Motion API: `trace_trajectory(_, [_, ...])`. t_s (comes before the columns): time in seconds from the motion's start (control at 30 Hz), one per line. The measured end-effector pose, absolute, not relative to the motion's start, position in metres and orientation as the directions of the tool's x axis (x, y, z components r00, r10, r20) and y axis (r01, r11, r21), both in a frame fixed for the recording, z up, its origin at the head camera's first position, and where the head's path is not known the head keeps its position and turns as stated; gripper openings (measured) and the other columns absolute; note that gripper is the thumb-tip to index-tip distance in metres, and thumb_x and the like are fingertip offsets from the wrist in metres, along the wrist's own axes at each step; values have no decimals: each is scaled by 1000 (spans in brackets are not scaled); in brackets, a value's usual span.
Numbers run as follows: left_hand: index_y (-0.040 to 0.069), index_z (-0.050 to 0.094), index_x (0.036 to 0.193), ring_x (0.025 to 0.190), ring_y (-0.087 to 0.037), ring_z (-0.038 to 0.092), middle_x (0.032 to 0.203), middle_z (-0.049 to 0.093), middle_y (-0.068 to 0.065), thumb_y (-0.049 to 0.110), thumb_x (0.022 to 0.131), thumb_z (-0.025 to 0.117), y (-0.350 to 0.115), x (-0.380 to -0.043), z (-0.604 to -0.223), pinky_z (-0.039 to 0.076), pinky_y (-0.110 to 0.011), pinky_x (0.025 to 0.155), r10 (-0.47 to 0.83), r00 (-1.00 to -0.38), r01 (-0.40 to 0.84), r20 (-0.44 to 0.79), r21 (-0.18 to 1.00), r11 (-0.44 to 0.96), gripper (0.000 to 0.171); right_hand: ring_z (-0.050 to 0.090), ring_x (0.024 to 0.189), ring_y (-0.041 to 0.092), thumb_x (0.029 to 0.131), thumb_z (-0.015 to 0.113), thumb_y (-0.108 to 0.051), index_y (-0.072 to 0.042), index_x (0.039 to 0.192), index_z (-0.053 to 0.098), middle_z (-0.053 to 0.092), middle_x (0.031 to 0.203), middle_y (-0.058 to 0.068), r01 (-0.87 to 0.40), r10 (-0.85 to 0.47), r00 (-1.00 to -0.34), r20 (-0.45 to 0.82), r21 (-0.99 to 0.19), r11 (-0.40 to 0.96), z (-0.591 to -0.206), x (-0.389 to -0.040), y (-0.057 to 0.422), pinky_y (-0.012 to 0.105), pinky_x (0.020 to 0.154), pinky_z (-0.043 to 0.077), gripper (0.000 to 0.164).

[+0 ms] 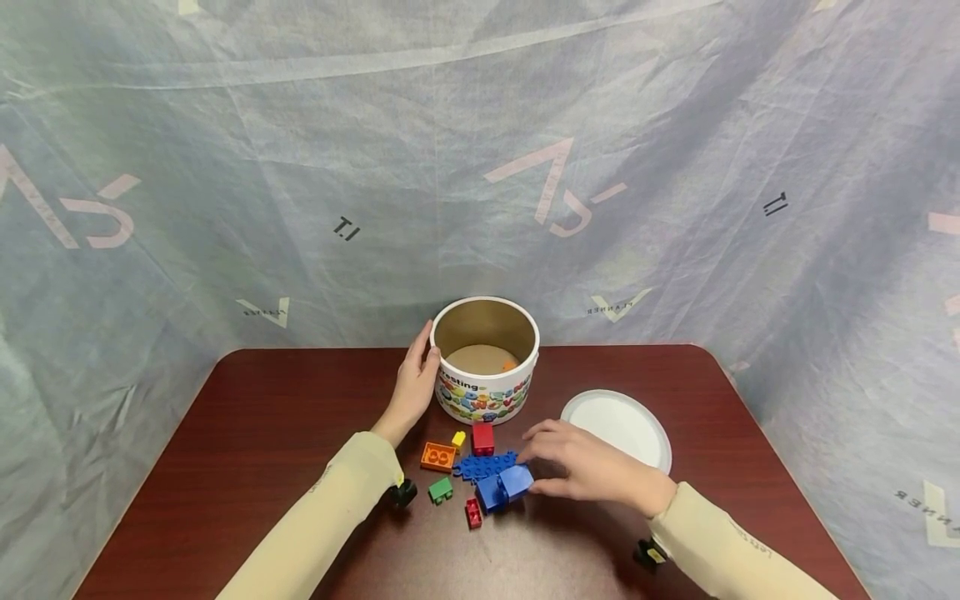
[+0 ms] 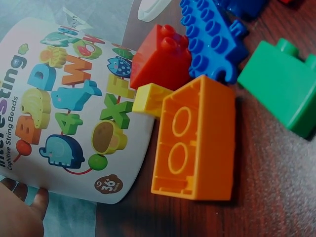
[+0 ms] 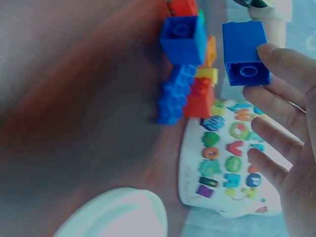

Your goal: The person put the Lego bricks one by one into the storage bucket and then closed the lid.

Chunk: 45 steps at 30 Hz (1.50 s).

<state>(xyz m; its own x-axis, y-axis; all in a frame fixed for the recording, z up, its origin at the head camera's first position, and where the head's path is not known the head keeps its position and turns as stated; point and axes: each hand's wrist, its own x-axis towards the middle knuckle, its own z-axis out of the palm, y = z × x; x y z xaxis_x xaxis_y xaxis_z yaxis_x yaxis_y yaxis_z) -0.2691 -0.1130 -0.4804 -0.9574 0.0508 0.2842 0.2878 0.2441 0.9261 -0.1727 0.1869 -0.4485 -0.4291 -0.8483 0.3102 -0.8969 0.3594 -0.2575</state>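
Observation:
My right hand (image 1: 585, 465) pinches a blue toy brick (image 3: 243, 42) between thumb and index finger, above the table. The other fingers are spread, as the right wrist view shows. In the head view the held brick overlaps a second blue brick (image 1: 491, 495) lower down. My left hand (image 1: 417, 383) rests against the left side of a white printed bucket (image 1: 483, 402), fingers along its wall and thumb near the rim. Close in front of the bucket lie a studded blue piece (image 1: 480, 467), a red brick (image 1: 483, 439), a yellow piece (image 1: 458, 438) and an upturned orange brick (image 2: 197, 143).
A green brick (image 1: 441, 490) and a small red brick (image 1: 473, 513) lie nearer the front. To the right of the bucket a round white lid (image 1: 618, 421) lies flat, partly behind my right hand. Inside the bucket shows an orange bit (image 1: 510, 365). A grey cloth hangs behind the table.

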Motion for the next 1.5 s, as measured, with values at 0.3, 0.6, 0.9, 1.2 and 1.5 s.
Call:
trace_trajectory(0.3, [12, 28, 166, 150, -35, 38, 170, 28, -11, 20, 112, 45, -113, -270, -480, 39, -55, 117, 51, -958, 285, 281, 926, 247, 57, 63, 120, 25, 90, 84, -29, -15, 117, 75, 74, 115, -7, -872, -819, -486, 304, -236, 430, -417, -184, 187, 45, 100, 54, 31])
trace_trajectory(0.6, [12, 28, 166, 154, -33, 31, 171, 27, -11, 20, 112, 45, -113, -270, -481, 37, -56, 118, 53, -958, 287, 283, 924, 254, 57, 62, 121, 25, 91, 83, -30, -13, 119, 75, 74, 117, -4, -876, -812, -482, 328, -206, 437, -393, -197, 185, 45, 102, 52, 33])
trace_trajectory(0.9, [11, 28, 166, 153, -34, 34, 170, 27, -12, 19, 112, 44, -114, -270, -481, 38, -56, 117, 53, -956, 291, 287, 921, 260, 57, 63, 118, 28, 88, 85, -26, -10, 117, 74, 74, 114, -2, -893, -809, -450, 379, -176, 414, -375, -214, 181, 46, 100, 52, 34])
trace_trajectory(1.2, [11, 28, 166, 153, -34, 34, 170, 27, -12, 20, 112, 44, -114, -270, -482, 38, -56, 117, 58, -956, 293, 288, 920, 260, 57, 62, 119, 26, 88, 85, -24, -10, 119, 74, 73, 118, 2, -891, -796, -453, 402, -175, 419, -363, -231, 179, 46, 101, 52, 35])
trace_trajectory(1.5, [15, 27, 167, 155, -32, 30, 170, 28, -11, 20, 113, 44, -113, -269, -481, 34, -55, 120, 59, -957, 291, 286, 919, 267, 57, 61, 117, 29, 91, 83, -22, -6, 119, 74, 72, 116, 7, -832, -731, -554, 399, -279, 479, -358, -250, 173, 46, 99, 52, 34])
